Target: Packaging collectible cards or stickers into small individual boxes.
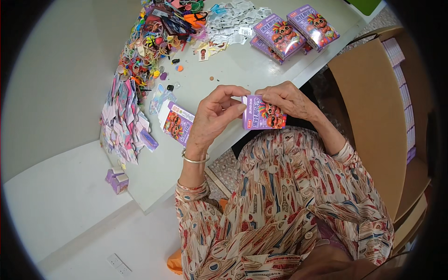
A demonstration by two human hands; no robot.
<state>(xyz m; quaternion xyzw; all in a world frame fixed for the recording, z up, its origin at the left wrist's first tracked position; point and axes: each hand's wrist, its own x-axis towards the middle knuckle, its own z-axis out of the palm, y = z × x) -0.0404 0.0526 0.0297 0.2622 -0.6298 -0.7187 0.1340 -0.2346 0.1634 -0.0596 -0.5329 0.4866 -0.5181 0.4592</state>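
A small purple cardboard box (pixel 264 113) with colourful cartoon figures is held between my two hands above the table's front edge. My right hand (pixel 290 100) grips its upper right side, thumb across the front. The fingers and thumb of my left hand (pixel 220 108) pinch the box's left end, where a pale flap edge shows; the inside of the box is hidden. Beside my left wrist, a second purple box (pixel 176 123) lies on the table with its white end flaps open, partly covered by my wrist.
Several purple boxes (pixel 280 36) are stacked at the back right. A heap of small colourful toys (pixel 154 42), white packets (pixel 238 21) and folded printed papers (pixel 123 119) covers the table's (pixel 224 60) far and left parts. A large open carton (pixel 368 121) stands at my right.
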